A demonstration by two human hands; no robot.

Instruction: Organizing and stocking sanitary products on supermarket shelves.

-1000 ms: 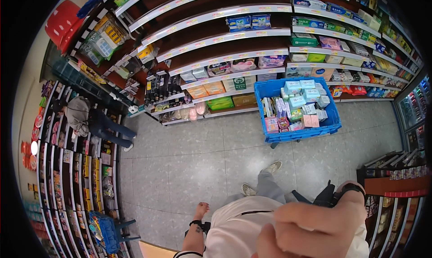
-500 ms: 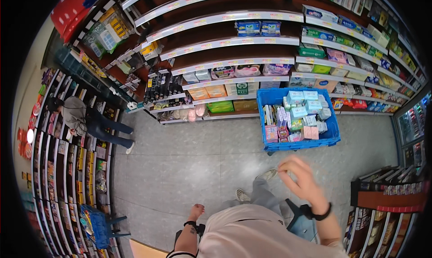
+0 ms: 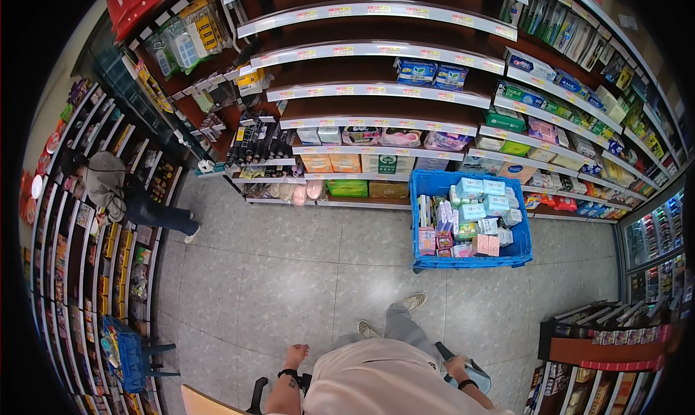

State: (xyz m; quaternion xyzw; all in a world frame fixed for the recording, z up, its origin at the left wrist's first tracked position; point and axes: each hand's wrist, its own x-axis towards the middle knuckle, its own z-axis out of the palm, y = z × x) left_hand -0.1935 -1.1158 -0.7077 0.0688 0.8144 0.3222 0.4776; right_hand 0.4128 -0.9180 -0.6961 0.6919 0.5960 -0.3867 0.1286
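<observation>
My left hand [image 3: 296, 355] hangs low beside my body, fingers loosely curled with nothing visible in them. On my other side, my right hand [image 3: 455, 369] is lowered to the dark edge of a blue-grey chair [image 3: 479, 375], its fingers closed at that edge. Much of the chair is hidden by my arm and body. Ahead and to the right, apart from both hands, stands a blue crate [image 3: 472, 261]. It holds several light-blue packs [image 3: 472, 212], pink boxes [image 3: 485, 245] and other small boxes.
Shelving [image 3: 376, 93] spans the far side, with two blue packs [image 3: 433, 75] on one shelf. A person [image 3: 130, 198] bends by the left shelves. A blue basket [image 3: 129, 353] is below them. A low display rack [image 3: 604, 342] and a glass-door fridge [image 3: 654, 238] stand right.
My right hand has dropped from in front of me to the chair's edge. The view has shifted, so the crate appears lower; my left hand stays low at my side.
</observation>
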